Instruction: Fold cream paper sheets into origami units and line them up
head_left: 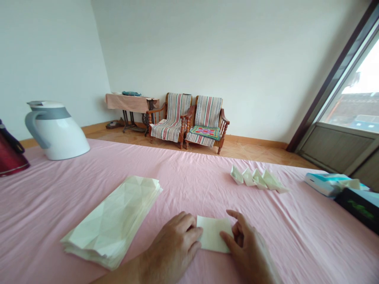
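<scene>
A small folded square of pale paper (213,233) lies flat on the pink cloth in front of me. My left hand (177,240) is closed at its left side, the thumb on the paper and the other fingers curled. At the right edge, my right hand (247,246) has its thumb on the paper, with the index finger raised and the others bent under. To the left rests a thick stack of creased pale paper sheets (114,221). Several folded paper shapes with pointed ends (257,178) stand in a row beyond my right hand.
A white and grey jug (62,132) stands at the left, beside a dark red container (10,152). At the right edge are a tissue pack (321,183) and a black box (359,207). Two wooden armchairs (207,118) stand beyond the pink-covered table (189,177).
</scene>
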The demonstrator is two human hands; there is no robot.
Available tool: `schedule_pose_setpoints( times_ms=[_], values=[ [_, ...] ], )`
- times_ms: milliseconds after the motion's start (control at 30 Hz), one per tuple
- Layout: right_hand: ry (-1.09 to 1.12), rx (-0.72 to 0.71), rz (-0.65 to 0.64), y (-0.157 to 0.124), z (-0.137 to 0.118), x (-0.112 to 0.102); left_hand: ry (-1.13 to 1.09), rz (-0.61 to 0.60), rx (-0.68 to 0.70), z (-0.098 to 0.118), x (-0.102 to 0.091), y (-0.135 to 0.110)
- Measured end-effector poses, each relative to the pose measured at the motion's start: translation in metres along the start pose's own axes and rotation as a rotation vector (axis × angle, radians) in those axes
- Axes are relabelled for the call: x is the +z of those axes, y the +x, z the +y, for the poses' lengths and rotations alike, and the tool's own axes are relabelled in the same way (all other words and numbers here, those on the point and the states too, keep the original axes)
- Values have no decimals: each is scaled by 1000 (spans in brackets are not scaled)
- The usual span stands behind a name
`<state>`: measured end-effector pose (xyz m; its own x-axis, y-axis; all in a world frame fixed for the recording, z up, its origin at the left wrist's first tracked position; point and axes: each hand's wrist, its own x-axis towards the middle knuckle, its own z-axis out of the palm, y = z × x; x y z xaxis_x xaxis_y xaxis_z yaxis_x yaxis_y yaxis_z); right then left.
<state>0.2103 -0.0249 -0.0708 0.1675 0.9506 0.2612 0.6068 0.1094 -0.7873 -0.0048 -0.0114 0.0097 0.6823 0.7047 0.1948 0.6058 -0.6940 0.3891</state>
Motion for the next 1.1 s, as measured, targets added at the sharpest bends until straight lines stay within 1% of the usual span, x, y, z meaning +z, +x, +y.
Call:
schedule_pose_setpoints(
  times_ms=[100, 300, 400, 567, 700, 767, 833, 867, 933, 967, 1033, 1100],
  values=[
    [-14, 3, -1, 0, 0, 0, -17, 14, 0, 0, 1, 0],
    [-56, -15, 44, 0, -1, -4, 31, 48, 112, -5, 4, 1],
    [-78, -18, 36, 0, -3, -6, 52, 49, 141, -6, 4, 2],
    [-148, -34, 59, -1, 1, -4, 51, 38, 122, -5, 0, 3],
    [-252, -92, 86, -1, 7, -4, 41, 31, 133, -6, 0, 3],
    [-310, -153, 111, -2, 4, -7, 19, 41, 122, -7, 1, 4],
    [-375, -261, 154, -3, -6, -13, -4, 48, 109, -6, 2, 4],
    [-405, -345, 180, -4, -12, -15, -13, 49, 104, -6, 2, 3],
    [-429, -509, 171, -8, -23, -19, -28, 46, 96, -6, 2, 3],
    [-401, -575, 144, -10, -27, -20, -39, 44, 91, -7, 3, 2],
    [-337, -662, 27, -14, -31, -18, -74, 51, 86, -10, 3, 2],
    [-287, -688, -83, -18, -30, -14, -132, 57, 87, -15, 5, 3]
  ],
)
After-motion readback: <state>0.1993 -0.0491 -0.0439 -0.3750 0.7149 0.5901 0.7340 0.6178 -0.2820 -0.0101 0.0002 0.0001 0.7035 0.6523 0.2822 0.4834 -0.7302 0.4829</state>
